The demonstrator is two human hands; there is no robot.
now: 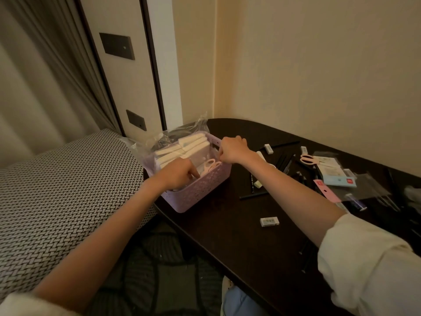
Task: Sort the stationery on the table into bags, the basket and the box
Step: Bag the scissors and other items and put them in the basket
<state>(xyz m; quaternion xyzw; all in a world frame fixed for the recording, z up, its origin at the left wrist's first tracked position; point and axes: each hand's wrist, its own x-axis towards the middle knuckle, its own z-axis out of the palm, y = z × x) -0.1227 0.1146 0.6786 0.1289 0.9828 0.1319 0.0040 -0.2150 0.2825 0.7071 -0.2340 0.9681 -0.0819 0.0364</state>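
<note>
Here, the left hand [180, 173] points curled fingers into the basket [200, 185] beside pink scissors [210, 166], while the right hand [232, 150] pinches its far-right rim.

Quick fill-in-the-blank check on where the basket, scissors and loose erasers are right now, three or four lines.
1. Both hands, left and right, are at the ____ basket.
2. A pink pair of ____ lies inside the basket.
3. A second pair of scissors lies on the dark ____.
4. The eraser nearest the camera lies ____ the basket.

Missing words: purple; scissors; table; outside
</note>
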